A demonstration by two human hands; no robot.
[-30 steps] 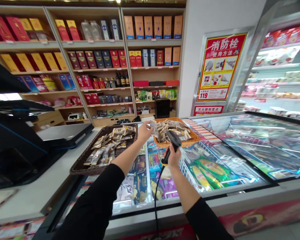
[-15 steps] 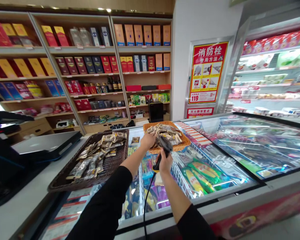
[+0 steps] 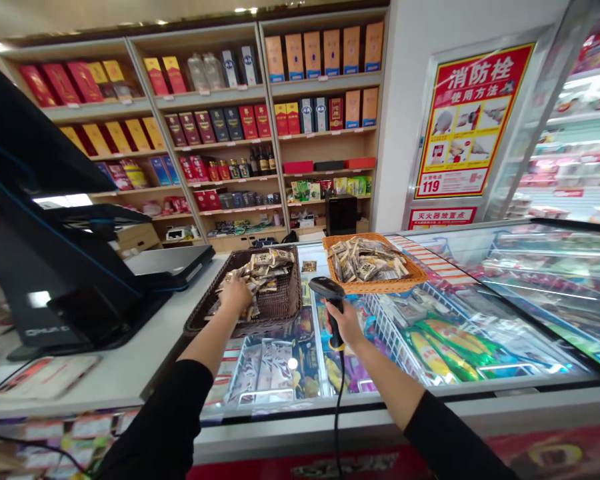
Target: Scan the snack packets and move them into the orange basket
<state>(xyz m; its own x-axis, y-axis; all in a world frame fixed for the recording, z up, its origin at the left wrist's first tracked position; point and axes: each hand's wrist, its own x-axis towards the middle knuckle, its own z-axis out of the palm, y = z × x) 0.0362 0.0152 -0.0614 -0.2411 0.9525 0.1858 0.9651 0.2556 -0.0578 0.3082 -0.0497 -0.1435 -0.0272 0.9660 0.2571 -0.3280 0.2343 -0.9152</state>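
Observation:
My right hand (image 3: 343,320) grips the handle of a black corded barcode scanner (image 3: 329,291) above the glass-topped freezer. The scanner's head points up and left. My left hand (image 3: 234,295) reaches into the dark brown wicker basket (image 3: 299,293), touching the small snack packets (image 3: 271,259) piled there. Its fingertips are hidden among the packets, so its grip does not show. To the right stands an orange-brown wicker basket (image 3: 381,287) holding more wrapped packets (image 3: 365,257). A single packet (image 3: 309,266) lies on the glass between the two baskets.
At left, a counter (image 3: 145,337) carries a black checkout scale (image 3: 83,267) with a flat weighing plate. The scanner's cable (image 3: 338,413) hangs over the freezer's front edge (image 3: 380,417). Shelves of boxed goods (image 3: 215,127) line the back wall. Frozen goods lie beneath the glass.
My left hand has moved left from the orange-brown basket into the dark brown one. My right hand has drawn the scanner away from the orange-brown basket. The view has turned left.

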